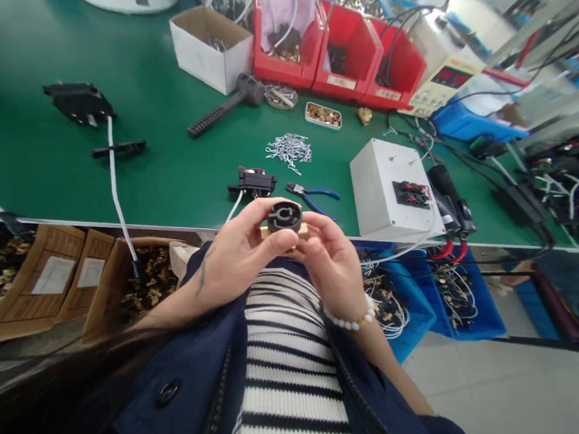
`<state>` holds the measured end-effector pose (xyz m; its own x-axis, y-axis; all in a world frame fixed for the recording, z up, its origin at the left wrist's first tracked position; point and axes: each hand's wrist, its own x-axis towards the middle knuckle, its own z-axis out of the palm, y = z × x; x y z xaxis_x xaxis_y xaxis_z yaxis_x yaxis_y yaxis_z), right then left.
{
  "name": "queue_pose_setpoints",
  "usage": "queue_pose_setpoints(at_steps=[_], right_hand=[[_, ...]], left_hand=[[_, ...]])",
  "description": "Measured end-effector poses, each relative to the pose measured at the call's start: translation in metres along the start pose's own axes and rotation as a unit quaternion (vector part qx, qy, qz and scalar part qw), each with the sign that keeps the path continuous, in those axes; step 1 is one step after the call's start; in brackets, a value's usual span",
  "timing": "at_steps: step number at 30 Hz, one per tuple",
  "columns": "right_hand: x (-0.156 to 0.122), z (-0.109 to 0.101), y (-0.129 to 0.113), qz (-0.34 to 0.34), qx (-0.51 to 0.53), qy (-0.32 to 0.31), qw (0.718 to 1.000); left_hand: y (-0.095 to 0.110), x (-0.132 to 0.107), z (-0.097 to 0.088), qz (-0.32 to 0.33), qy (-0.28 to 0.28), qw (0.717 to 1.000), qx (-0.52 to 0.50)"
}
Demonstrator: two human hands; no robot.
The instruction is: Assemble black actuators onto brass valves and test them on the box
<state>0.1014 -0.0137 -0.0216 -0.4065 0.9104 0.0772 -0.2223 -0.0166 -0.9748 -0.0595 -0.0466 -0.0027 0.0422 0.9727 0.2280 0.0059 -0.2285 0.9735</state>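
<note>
Both my hands meet just in front of the bench edge, around a brass fitting with a round black plastic cap [285, 216] on top. My left hand [239, 250] wraps it from the left, thumb across the front. From the right, the fingers of my right hand [333, 264] close on the brass part [302, 231]. The cap's open side, with moulded ridges, faces up; most of the brass is hidden by my fingers. Just beyond lie a black switch-like unit [255, 183] with a white cable and blue-handled pliers [316, 192]. A pile of small metal clips [289, 150] lies farther back.
A black mallet [228, 105], a white box [209, 53] and red bins [286, 36] stand at the back. A grey test box [396, 189] sits to the right. Cabled black parts [80, 102] lie left. Below the bench are cartons [104, 282] and blue crates [415, 314].
</note>
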Motion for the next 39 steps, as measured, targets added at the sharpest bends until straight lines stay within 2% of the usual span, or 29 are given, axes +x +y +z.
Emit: queue_pose_setpoints(at_steps=[1,2,4,6,7,8,9,10,11,13,15,16,18,20,22,24,27,31,33,36,39], right_hand=[[0.008,-0.004,0.004,-0.035,-0.085,0.036,0.995],[0.018,-0.010,0.009,-0.067,-0.185,0.082,0.977],[0.042,-0.026,0.023,-0.094,-0.392,0.164,0.900],[0.064,-0.042,0.038,-0.058,-0.542,0.163,0.822],[0.071,-0.048,0.043,-0.037,-0.587,0.146,0.796],[0.076,-0.052,0.046,-0.020,-0.609,0.128,0.782],[0.077,-0.054,0.045,-0.011,-0.611,0.119,0.783],[0.075,-0.055,0.042,-0.008,-0.593,0.123,0.795],[0.070,-0.053,0.036,-0.008,-0.555,0.138,0.820],[0.055,-0.047,0.019,-0.002,-0.410,0.161,0.898],[0.036,-0.039,-0.001,0.031,-0.206,0.123,0.970],[0.028,-0.035,-0.009,0.058,-0.107,0.086,0.989],[0.016,-0.029,-0.021,0.114,0.035,0.017,0.993],[0.009,-0.026,-0.027,0.157,0.107,-0.024,0.982],[0.006,-0.025,-0.031,0.187,0.145,-0.049,0.970],[0.004,-0.025,-0.037,0.193,0.154,-0.057,0.967],[-0.003,-0.024,-0.052,0.159,0.118,-0.040,0.979],[-0.015,-0.021,-0.065,0.100,0.067,-0.035,0.992],[-0.021,-0.017,-0.062,0.051,0.052,-0.027,0.997],[-0.027,-0.010,-0.053,-0.029,0.001,0.005,1.000],[-0.033,-0.005,-0.047,-0.031,-0.089,0.019,0.995]], left_hand=[[0.000,-0.001,0.001,-0.009,0.010,1.000,-0.018],[0.001,-0.002,0.002,-0.019,0.013,0.999,-0.038],[0.005,-0.004,0.001,-0.045,0.000,0.995,-0.087],[0.011,-0.007,0.000,-0.072,-0.029,0.990,-0.120],[0.014,-0.008,-0.001,-0.081,-0.041,0.988,-0.124],[0.016,-0.009,-0.001,-0.085,-0.048,0.988,-0.122],[0.018,-0.010,-0.002,-0.083,-0.052,0.988,-0.116],[0.019,-0.010,-0.002,-0.078,-0.052,0.990,-0.104],[0.019,-0.009,-0.003,-0.066,-0.047,0.993,-0.085],[0.017,-0.007,-0.005,-0.028,-0.024,0.999,-0.028],[0.012,-0.005,-0.007,-0.020,-0.013,1.000,0.012],[0.010,-0.004,-0.008,-0.035,-0.024,0.999,0.006],[0.007,-0.003,-0.008,-0.084,-0.083,0.992,-0.049],[0.006,-0.003,-0.009,-0.116,-0.144,0.978,-0.099],[0.007,-0.004,-0.011,-0.115,-0.160,0.973,-0.120],[0.009,-0.005,-0.015,-0.098,-0.150,0.974,-0.139],[0.013,-0.005,-0.021,-0.071,-0.138,0.980,-0.127],[0.017,-0.007,-0.016,-0.069,-0.050,0.996,-0.035],[0.019,-0.009,-0.009,-0.073,-0.028,0.996,-0.037],[0.023,-0.012,-0.001,-0.049,-0.026,0.997,-0.055],[0.025,-0.015,0.002,-0.020,-0.017,0.999,-0.037]])
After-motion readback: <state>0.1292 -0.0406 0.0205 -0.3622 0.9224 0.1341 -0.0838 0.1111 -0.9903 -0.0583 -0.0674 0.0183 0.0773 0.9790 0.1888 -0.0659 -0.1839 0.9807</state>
